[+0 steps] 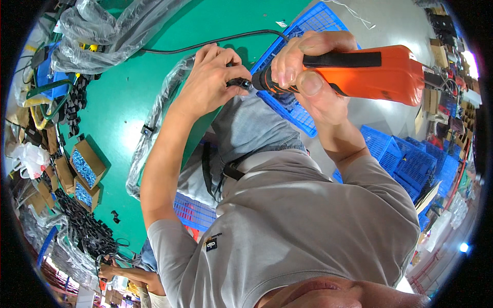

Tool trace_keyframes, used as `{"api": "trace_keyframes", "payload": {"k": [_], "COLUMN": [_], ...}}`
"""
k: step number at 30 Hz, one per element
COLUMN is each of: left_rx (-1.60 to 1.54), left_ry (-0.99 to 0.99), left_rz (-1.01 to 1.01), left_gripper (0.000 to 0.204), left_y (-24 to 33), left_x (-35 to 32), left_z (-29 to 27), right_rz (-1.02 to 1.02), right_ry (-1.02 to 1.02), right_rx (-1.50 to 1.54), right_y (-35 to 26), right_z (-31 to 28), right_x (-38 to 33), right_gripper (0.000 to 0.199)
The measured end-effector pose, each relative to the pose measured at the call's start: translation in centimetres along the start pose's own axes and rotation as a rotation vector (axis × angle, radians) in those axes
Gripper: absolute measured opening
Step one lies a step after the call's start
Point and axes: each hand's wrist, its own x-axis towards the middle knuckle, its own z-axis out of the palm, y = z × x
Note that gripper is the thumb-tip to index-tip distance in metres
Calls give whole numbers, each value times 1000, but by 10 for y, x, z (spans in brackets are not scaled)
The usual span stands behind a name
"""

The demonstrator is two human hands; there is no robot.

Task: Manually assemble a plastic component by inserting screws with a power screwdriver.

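Drill (pixel 377 77), orange and black, is probably hefty, rigid and smooth-shelled, best held by its narrow ridged neck. The right hand (pixel 319 96) wraps its fingers around that neck, thumb pressed along the side. Just beside the drill's nose is a small black part (pixel 237 83), likely light and stiff, pinched in the left hand's (pixel 208 77) fingers. Left of the drill stretches the green table (pixel 110 120); a blue basket (pixel 322 19) shows beneath its nose.
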Motion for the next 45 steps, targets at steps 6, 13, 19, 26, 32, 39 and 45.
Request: {"api": "trace_keyframes", "payload": {"k": [6, 13, 19, 26, 32, 39, 45], "left_rx": [-1, -22, -10, 8, 10, 15, 1], "left_ry": [16, 3, 55, 81, 102, 87, 48], "left_rz": [20, 15, 40, 63, 80, 72, 65], "left_gripper": [32, 32, 31, 32, 30, 31, 31], "left_y": [-5, -7, -10, -9, -12, -12, -13], "left_x": [-2, -3, -5, -7, -8, -7, -6], "left_z": [3, 2, 4, 4, 7, 8, 7], "right_rz": [135, 106, 113, 80, 99, 81, 94], "right_ry": [-78, -282, -320, -306, -278, -190, -273], "right_rx": [-125, -186, -293, -302, -320, -281, -310], "right_y": [-9, -12, -17, -10, -13, -9, -9], "right_z": [2, 0, 14, 20, 20, 22, 17], "right_x": [-1, 9, 13, 19, 15, 7, 5], "right_gripper": [39, 36, 41, 38, 40, 41, 36]}}
